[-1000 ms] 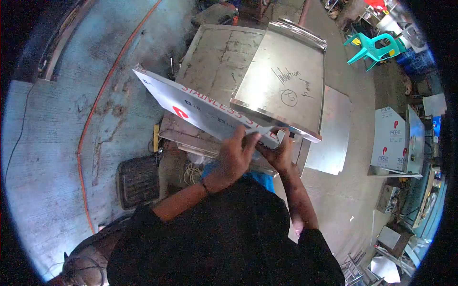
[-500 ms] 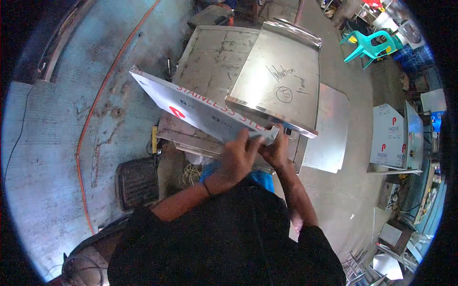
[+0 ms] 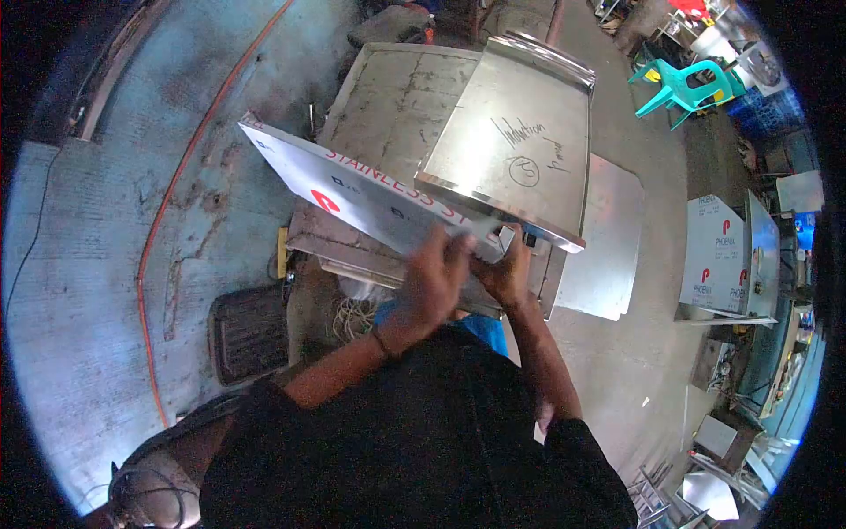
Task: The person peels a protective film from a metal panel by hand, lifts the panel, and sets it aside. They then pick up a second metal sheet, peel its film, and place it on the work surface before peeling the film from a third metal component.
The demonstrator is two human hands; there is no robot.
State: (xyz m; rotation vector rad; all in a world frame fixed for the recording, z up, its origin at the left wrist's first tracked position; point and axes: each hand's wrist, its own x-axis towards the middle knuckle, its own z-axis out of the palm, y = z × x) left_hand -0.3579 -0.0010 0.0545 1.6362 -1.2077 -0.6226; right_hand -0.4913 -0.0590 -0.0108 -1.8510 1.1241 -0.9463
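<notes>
A long bent stainless steel panel (image 3: 352, 196), wrapped in white printed film with red lettering, slants up and left from my hands. My right hand (image 3: 506, 280) is closed around its near right end, where a bare metal edge shows between thumb and fingers. Over the film beside that end is my left hand (image 3: 434, 280), fingers raised along the panel's face and smeared by motion. Whether it pinches the film I cannot tell. Just beyond my right hand, a shiny steel tray-like piece (image 3: 520, 132) with handwriting lies on the worktable (image 3: 397, 88).
A flat metal sheet (image 3: 608, 238) lies right of the worktable. Farther right stand film-covered panels (image 3: 718, 251) and a turquoise plastic chair (image 3: 683, 88). An orange cable (image 3: 181, 176) runs across the floor on the left, near a dark case (image 3: 251, 335).
My left hand has shifted slightly left along the panel, and its fingers now cover more of the red lettering. My right hand keeps its hold on the panel's end.
</notes>
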